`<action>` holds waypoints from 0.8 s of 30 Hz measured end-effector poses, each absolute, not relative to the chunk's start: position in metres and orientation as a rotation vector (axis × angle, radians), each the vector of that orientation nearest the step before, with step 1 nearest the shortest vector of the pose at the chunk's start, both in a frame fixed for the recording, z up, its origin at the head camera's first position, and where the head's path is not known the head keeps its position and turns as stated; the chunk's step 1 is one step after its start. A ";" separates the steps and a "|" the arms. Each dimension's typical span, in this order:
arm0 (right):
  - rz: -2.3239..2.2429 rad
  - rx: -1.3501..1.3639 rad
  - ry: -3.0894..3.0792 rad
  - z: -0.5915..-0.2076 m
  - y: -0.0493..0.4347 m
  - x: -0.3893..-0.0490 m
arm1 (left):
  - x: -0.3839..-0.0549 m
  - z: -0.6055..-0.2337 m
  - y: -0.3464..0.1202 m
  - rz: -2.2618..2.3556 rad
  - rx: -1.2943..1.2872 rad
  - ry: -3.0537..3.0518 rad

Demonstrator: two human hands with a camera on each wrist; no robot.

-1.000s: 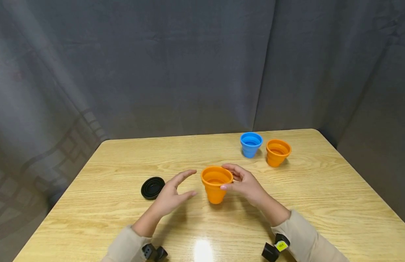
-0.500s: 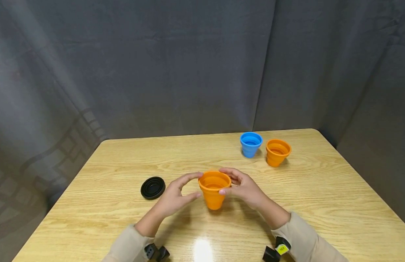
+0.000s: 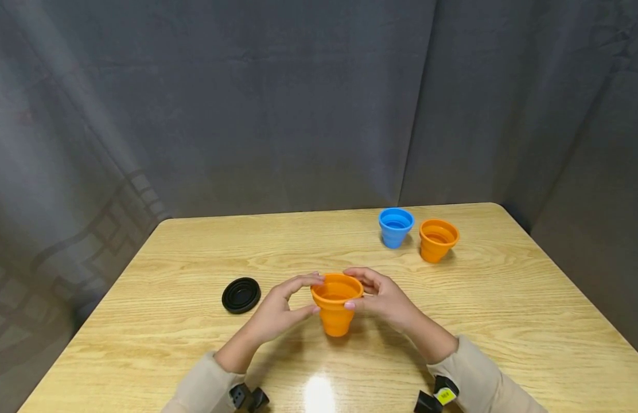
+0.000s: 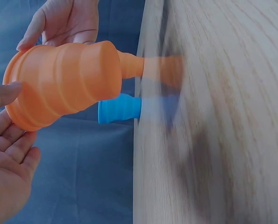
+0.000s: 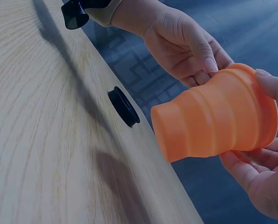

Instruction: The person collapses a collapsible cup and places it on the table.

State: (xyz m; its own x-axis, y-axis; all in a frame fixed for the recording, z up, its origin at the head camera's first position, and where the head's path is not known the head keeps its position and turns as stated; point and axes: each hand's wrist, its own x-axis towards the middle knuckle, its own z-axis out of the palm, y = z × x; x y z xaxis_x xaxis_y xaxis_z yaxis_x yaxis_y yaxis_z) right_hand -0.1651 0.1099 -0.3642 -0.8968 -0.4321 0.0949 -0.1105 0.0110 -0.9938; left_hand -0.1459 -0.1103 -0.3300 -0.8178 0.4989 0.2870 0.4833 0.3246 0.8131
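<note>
The left hand [image 3: 280,314] and right hand [image 3: 385,299] held the orange cup [image 3: 335,320] between them, neither nearer, about upright, mouth up, above the tabletop [image 3: 505,304]. Left of them lay a black disc [image 3: 241,296]; farther back stood a blue cup [image 3: 395,234].

The left hand [image 3: 275,312], apart from the orange cup [image 3: 335,316] a second ago, now holds its left side, fingers at the rim. The cup and the right hand [image 3: 388,299] appear lower in the head view, the cup slightly further left.

A wooden table [image 3: 195,258] bears a blue cup [image 3: 395,234], orange cup [image 3: 435,250] and black disc [image 3: 241,295].
</note>
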 end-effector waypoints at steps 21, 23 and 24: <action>-1.979 -0.534 1.972 -0.365 0.111 -0.161 | -0.148 -0.332 -0.110 1.498 1.035 2.522; -1.966 -0.533 1.977 -0.364 0.111 -0.161 | -0.148 -0.333 -0.110 1.508 1.043 2.505; -1.957 -0.534 1.985 -0.364 0.112 -0.161 | -0.148 -0.333 -0.110 1.516 1.048 2.496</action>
